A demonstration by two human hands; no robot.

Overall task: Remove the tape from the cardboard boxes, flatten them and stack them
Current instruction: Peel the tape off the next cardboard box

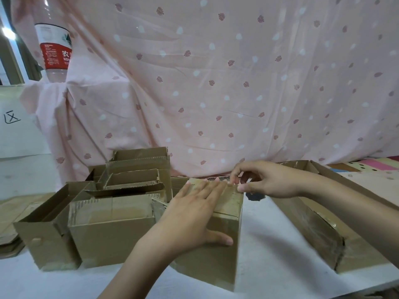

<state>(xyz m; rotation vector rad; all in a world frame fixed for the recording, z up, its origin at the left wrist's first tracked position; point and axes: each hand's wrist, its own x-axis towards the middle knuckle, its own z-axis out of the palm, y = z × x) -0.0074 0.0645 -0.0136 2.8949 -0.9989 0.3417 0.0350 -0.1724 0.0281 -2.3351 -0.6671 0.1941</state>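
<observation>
The left hand point(194, 212) lay spread flat on top of the closed cardboard box point(218, 251), thumb down its near side, steadying it. Just beyond its fingertips, the right hand point(265, 180) pinched the tape end point(232, 186) at the box's far edge. Left of the left hand stood several opened boxes point(108, 212), none flattened; another long box point(319, 229) waited under the right forearm. Judging by this, most work remained.

Pink leaf-print cloth point(216, 83) behind; water bottle point(55, 39) upper left; white table point(269, 244).
</observation>
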